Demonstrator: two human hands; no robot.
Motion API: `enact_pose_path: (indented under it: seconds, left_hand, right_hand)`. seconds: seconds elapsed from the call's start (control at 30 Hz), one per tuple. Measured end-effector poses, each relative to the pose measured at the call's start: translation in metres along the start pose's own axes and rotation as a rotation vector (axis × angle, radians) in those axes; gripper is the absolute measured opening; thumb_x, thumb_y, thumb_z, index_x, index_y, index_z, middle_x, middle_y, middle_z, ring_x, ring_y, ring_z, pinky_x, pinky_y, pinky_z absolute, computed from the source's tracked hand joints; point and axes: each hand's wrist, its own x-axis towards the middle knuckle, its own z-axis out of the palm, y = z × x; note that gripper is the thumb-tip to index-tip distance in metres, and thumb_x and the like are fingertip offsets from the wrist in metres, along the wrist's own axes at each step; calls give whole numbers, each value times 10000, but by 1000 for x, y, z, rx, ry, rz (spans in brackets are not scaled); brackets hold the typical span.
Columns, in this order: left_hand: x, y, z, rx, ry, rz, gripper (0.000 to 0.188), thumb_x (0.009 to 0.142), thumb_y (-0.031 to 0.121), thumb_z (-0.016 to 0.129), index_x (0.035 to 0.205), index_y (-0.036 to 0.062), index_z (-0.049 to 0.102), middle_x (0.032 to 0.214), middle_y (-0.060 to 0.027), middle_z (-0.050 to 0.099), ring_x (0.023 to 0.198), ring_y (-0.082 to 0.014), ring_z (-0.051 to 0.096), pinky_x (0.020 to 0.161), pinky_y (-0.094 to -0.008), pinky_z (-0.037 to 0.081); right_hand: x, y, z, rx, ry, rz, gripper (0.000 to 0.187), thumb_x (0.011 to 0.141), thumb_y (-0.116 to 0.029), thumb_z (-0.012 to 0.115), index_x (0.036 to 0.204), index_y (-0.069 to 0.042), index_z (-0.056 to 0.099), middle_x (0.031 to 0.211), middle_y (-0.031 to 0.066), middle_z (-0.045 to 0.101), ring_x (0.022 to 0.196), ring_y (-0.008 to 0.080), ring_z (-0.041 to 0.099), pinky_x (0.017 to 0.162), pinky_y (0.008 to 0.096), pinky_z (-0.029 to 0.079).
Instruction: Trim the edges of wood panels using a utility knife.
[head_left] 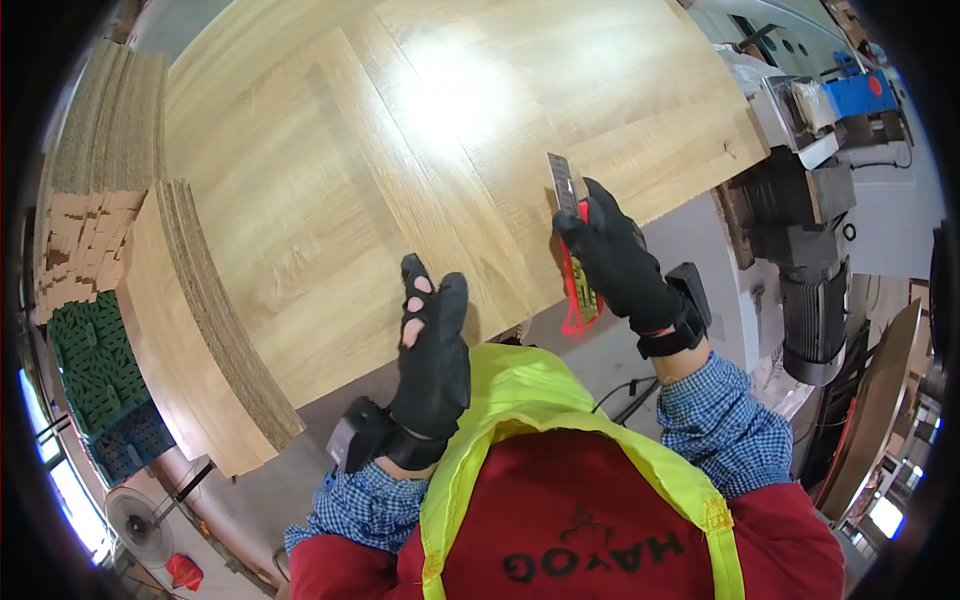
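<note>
My right hand (612, 252), in a black glove, is closed around a utility knife (582, 298). The knife has a red and yellow-green handle, and its grey metal end points away from me over a large wood-grain board (270, 200). My left hand (432, 345) wears a black glove with openings that show skin on some fingers. It is open, its fingers stretched out over the near edge of the board, and it holds nothing. I cannot tell whether it touches the surface. A narrow wood-grain strip (420, 160) runs across the board between the hands.
Stacked boards with raw chipboard edges (110, 120) stand at the left, beside a shorter stack (180, 350). A green plastic pallet (95, 350) sits below them. Machinery with a dark motor (815, 320) is at the right. A fan (140, 525) stands lower left.
</note>
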Motion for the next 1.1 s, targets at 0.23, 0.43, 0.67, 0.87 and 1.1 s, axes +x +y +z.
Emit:
enact_pose_path:
  seconds: [0.23, 0.43, 0.67, 0.87, 1.1]
  left_hand:
    - [3, 17, 14, -170, -20, -299, 455, 966, 1, 478, 1418, 8, 420, 1525, -298, 251, 1425, -347, 280, 1156, -400, 235]
    - [131, -62, -66, -205, 343, 71, 753, 904, 163, 680, 1479, -43, 241, 1532, -225, 281, 1413, -262, 300, 1148, -357, 263]
    - [322, -197, -184, -96, -130, -25, 866, 807, 320, 788, 1447, -41, 331, 1439, -181, 442, 1343, -231, 394, 1098, -337, 326]
    - [373, -231, -182, -8, -292, 76, 684, 779, 218, 824, 1348, 8, 508, 1008, 21, 557, 934, -89, 521, 874, -248, 443]
    - [392, -219, -178, -12, -351, 140, 662, 798, 184, 794, 1376, 41, 505, 1109, -10, 601, 1073, -116, 533, 942, -277, 428]
  right_hand:
    - [-1, -1, -8, -85, 107, -63, 326, 953, -303, 561, 1130, -30, 542, 897, 123, 603, 966, 252, 572, 902, 384, 449]
    - [-62, 7, -26, 415, 502, 165, 160, 969, -256, 562, 975, -96, 571, 797, -25, 560, 711, 76, 526, 620, 255, 427]
    - [-128, -44, 82, 915, 407, 522, 417, 981, -357, 566, 1226, -19, 562, 989, 55, 650, 874, 146, 617, 803, 298, 517]
    - [-88, -66, 134, 1117, 452, 596, 273, 1011, -328, 503, 1023, -69, 588, 774, -38, 503, 681, 69, 470, 623, 230, 398]
    - [-67, -73, 143, 1119, 526, 555, 307, 1007, -357, 510, 1032, -59, 575, 750, -33, 493, 627, 68, 454, 575, 224, 402]
